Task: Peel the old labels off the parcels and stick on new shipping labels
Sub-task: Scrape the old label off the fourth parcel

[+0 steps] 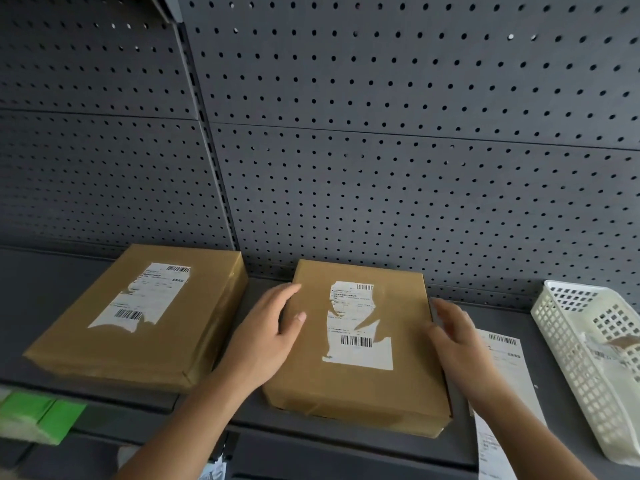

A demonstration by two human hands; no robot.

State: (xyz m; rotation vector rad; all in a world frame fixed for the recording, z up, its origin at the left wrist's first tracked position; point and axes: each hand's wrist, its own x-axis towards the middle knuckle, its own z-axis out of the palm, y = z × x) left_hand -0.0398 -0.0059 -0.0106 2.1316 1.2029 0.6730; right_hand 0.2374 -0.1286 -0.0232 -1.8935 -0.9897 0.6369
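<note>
At the lower left edge of the frame sits a green box (38, 420), blurred. Above it, on the dark grey shelf (41, 282), lies a brown paper-wrapped parcel (86, 344) bearing a partly torn white label (145, 296). Just right of it, the left hand (266, 334) lies with relaxed, spread fingers along the left edge of the middle parcel (304, 372), thumb on its top face. This parcel's old label (356, 327) is ragged and half peeled. The right hand (457, 344), blurred, fingers straight, touches the parcel's right edge. Under its wrist lies a fresh shipping label sheet (509, 368). At far right stands a white perforated basket (561, 344) holding paper scraps.
</note>
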